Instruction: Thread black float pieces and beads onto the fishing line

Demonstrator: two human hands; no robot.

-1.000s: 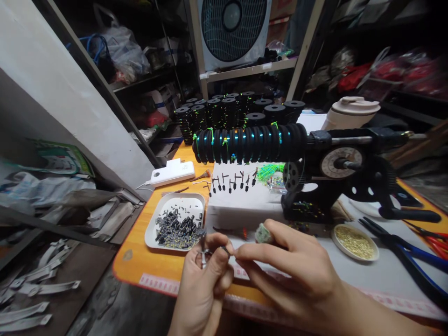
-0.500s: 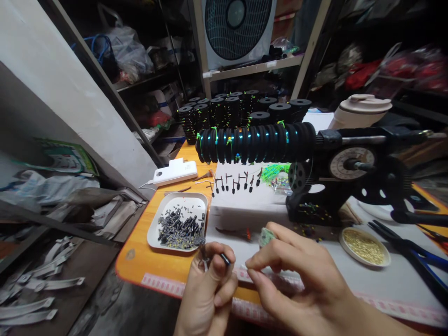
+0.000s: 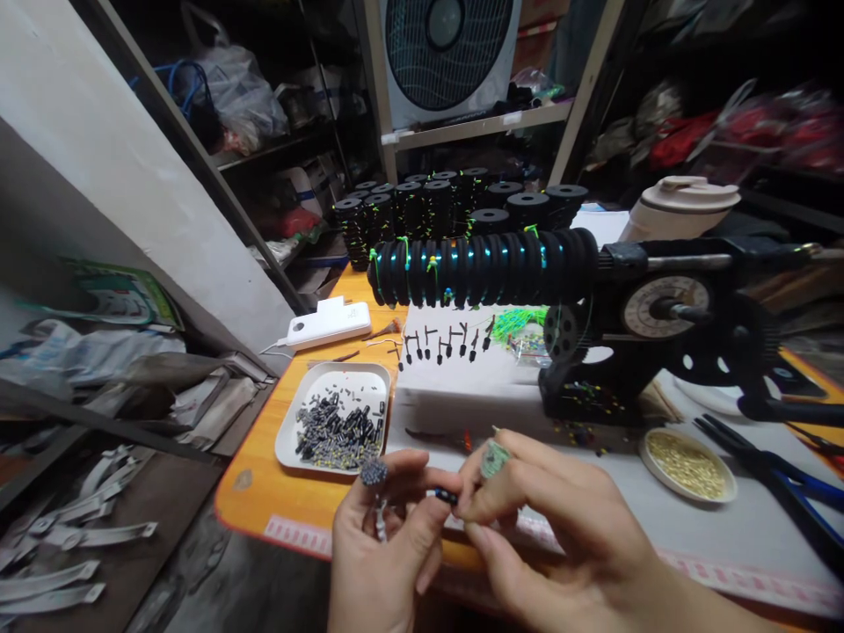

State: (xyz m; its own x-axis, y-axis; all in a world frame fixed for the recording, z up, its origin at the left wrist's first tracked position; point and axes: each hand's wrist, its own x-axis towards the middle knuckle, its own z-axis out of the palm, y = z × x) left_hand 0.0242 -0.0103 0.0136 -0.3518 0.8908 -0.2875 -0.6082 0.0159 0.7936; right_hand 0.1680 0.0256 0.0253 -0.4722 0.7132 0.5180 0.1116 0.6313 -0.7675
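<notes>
My left hand (image 3: 396,536) is closed, pinching a small black cylindrical piece (image 3: 446,497) between thumb and forefinger. A round, dark, grainy-looking tip (image 3: 374,473) with a pale stem also shows at its fingers; its kind is unclear. My right hand (image 3: 554,510) is closed with its fingertips at the end of the black piece, and what they pinch is too small to make out. A mottled green wrap (image 3: 494,459) sits around one of its fingers. Behind my left hand, a white square tray (image 3: 285,444) holds many small black and grey pieces.
A winding machine (image 3: 665,303) carries a row of black spools (image 3: 481,268) above the table. At right are a dish of gold bits (image 3: 689,466) and blue-handled pliers (image 3: 784,475). A white power bank (image 3: 328,325) lies at left. More spools (image 3: 422,207) stand behind.
My hands have come together, the right fingertips now meeting the end of the black piece. My left hand has turned so that the piece points toward the right hand.
</notes>
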